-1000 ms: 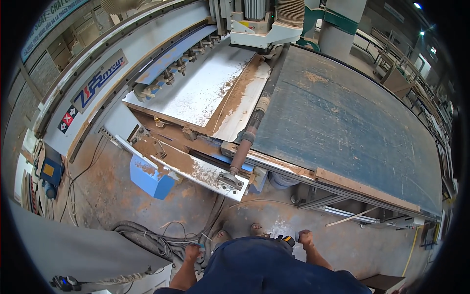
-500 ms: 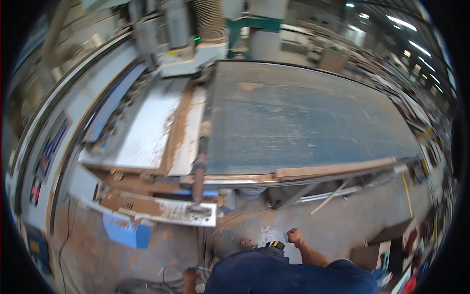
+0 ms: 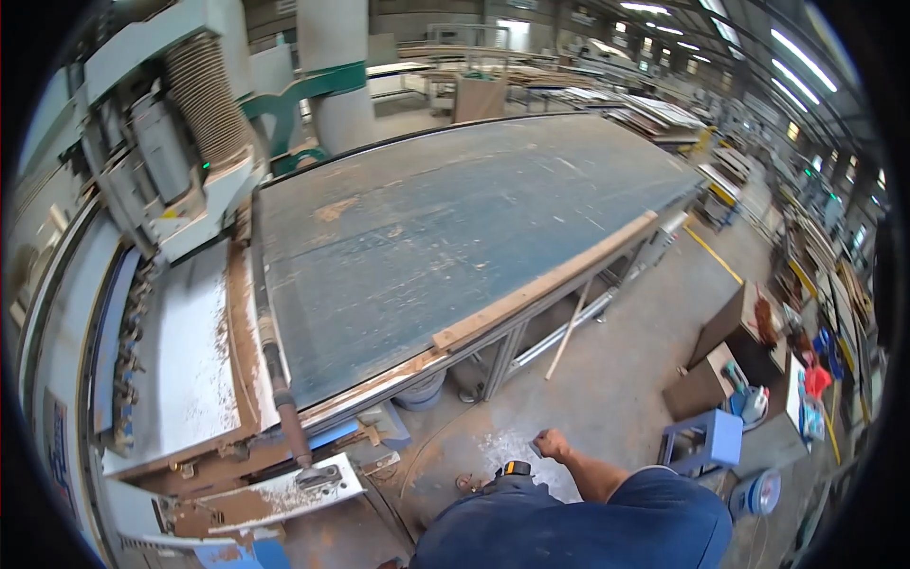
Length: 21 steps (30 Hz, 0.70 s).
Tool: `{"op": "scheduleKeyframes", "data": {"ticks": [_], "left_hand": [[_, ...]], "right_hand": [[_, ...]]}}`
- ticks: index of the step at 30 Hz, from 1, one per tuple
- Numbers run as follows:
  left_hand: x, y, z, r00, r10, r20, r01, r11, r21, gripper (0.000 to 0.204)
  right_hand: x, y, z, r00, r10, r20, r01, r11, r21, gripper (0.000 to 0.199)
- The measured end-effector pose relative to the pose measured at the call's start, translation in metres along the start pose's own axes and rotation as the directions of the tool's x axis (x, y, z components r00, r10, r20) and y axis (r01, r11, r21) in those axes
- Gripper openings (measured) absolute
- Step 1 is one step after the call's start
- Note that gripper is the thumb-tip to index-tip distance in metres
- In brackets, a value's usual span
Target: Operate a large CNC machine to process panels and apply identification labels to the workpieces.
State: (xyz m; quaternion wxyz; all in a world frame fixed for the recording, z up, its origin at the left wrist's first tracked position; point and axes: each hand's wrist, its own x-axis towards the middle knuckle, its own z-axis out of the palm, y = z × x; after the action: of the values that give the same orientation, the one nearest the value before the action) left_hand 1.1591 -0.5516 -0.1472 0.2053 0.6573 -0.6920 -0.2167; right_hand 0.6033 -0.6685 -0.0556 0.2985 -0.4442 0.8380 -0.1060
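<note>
My right hand (image 3: 551, 444) hangs at my side above the concrete floor, fingers curled into a loose fist with nothing visible in it. My left hand is out of the picture. In front of me stands a long machine table with a worn blue-grey top (image 3: 455, 228) and a wooden strip (image 3: 545, 284) along its near edge. A dusty white board (image 3: 194, 360) lies on the machine bed at the left, under the grey cutting head (image 3: 166, 161) with its ribbed dust hose (image 3: 204, 95).
A wooden stick (image 3: 569, 332) leans against the table frame. A blue stool (image 3: 706, 438), brown boxes (image 3: 725, 356) and a bucket (image 3: 763, 491) stand at the right. Stacks of boards (image 3: 654, 109) fill the hall beyond. Sawdust lies on the floor near my feet.
The view has swung to the right, from the white board and blue bin toward the long table and the hall. My left hand has dropped out of view.
</note>
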Motion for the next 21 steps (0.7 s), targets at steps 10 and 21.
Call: {"op": "scheduleKeyframes", "data": {"ticks": [10,21], "left_hand": [[0.054,0.013,-0.013,0.985,0.125,0.121,-0.124,0.992,-0.015,0.034],[0.062,0.002,-0.015,0.971,0.174,0.166,-0.173,0.985,-0.025,0.031]], "right_hand": [[-0.046,0.018,0.002,0.990,0.094,-0.104,-0.084,0.992,0.096,0.034],[-0.097,0.046,0.003,0.973,0.221,-0.068,-0.212,0.970,0.117,0.036]]}}
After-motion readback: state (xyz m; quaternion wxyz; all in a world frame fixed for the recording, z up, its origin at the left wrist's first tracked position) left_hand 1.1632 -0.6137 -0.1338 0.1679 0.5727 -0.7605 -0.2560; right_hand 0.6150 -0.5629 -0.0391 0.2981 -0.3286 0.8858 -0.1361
